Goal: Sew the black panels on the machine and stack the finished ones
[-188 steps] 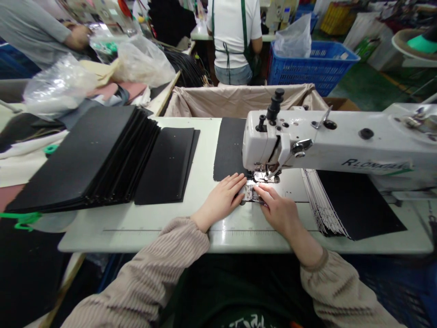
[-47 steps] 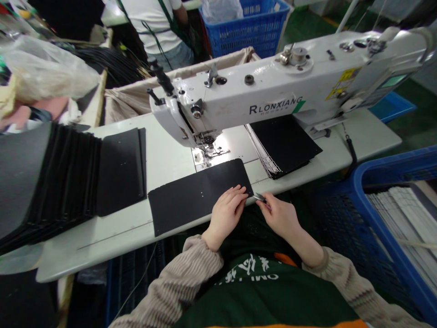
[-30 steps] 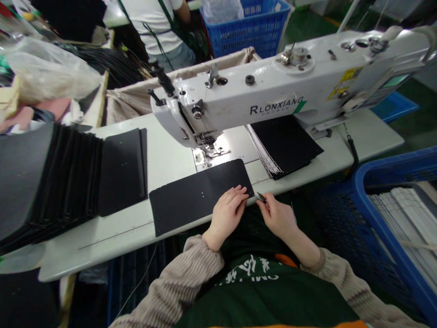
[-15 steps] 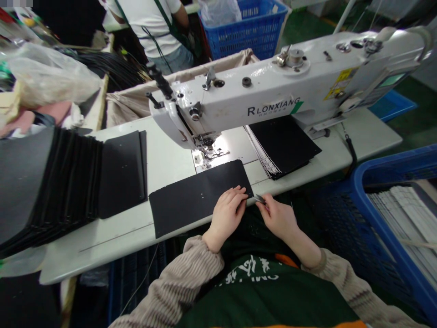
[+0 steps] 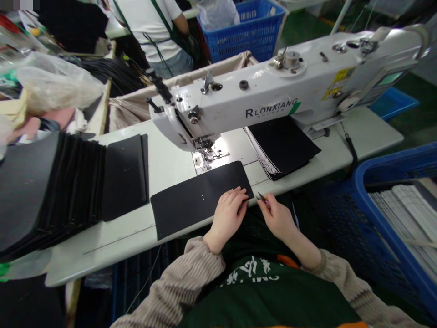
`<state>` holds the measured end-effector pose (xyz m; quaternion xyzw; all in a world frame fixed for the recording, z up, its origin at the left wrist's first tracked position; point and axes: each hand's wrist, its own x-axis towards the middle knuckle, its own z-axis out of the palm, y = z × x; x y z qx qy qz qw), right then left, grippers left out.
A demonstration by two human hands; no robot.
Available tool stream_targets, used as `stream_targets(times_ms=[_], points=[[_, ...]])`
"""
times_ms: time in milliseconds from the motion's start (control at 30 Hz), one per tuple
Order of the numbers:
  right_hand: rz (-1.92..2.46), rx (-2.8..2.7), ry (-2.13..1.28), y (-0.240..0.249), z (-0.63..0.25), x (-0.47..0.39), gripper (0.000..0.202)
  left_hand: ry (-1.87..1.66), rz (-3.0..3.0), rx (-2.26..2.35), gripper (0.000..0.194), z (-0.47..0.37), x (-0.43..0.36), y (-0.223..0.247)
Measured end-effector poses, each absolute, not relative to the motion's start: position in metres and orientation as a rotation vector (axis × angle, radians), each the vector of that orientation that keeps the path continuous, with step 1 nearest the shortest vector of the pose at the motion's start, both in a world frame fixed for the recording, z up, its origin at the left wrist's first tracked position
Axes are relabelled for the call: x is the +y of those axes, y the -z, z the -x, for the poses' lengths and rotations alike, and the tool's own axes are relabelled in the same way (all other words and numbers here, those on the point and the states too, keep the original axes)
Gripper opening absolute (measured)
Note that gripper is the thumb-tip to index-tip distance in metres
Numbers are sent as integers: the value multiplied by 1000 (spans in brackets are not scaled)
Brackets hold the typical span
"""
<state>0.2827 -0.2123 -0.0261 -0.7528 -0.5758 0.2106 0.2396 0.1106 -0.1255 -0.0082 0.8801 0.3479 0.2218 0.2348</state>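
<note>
A flat black panel (image 5: 194, 200) lies at the table's front edge, below the sewing machine's needle area (image 5: 208, 152). My left hand (image 5: 230, 209) is on its right end, fingers bent over the top and thumb by the front edge, pinching the corner. In my right hand (image 5: 278, 216) is a pair of small thread snips (image 5: 262, 197). Their dark blades point up and left, just right of the panel's corner and apart from it. My right fingers are closed around the handle, which is mostly hidden.
The white sewing machine (image 5: 273, 95) spans the table (image 5: 170, 155). Under its arm sits a stack of black panels (image 5: 283, 146) with pale edges. More black panels (image 5: 75, 182) stand at left. A blue basket (image 5: 362, 196) is at right; a person (image 5: 153, 32) works behind.
The snips have drawn slightly right, away from the panel's corner, and their blades show more clearly. My left hand keeps its place on the panel. The whole view has shifted slightly.
</note>
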Motion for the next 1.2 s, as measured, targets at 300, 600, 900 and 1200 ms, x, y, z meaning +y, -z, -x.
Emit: stream_targets(times_ms=[300,600,900,1200], points=[[2110,-1767,-476,17,-288,-215,29,-474,-2489,1061,8,-128,-123,3],[2072,-1859,-494,13,-287,-209,28,-360,-2581,1071,8,-133,-116,-1],[2087,-1873,-499,14,-288,-209,25,-312,-2562,1142,7,-139,-115,-5],[2081,-1876,-457,11,-286,-205,28,-368,-2476,1162,6,-143,-119,-5]])
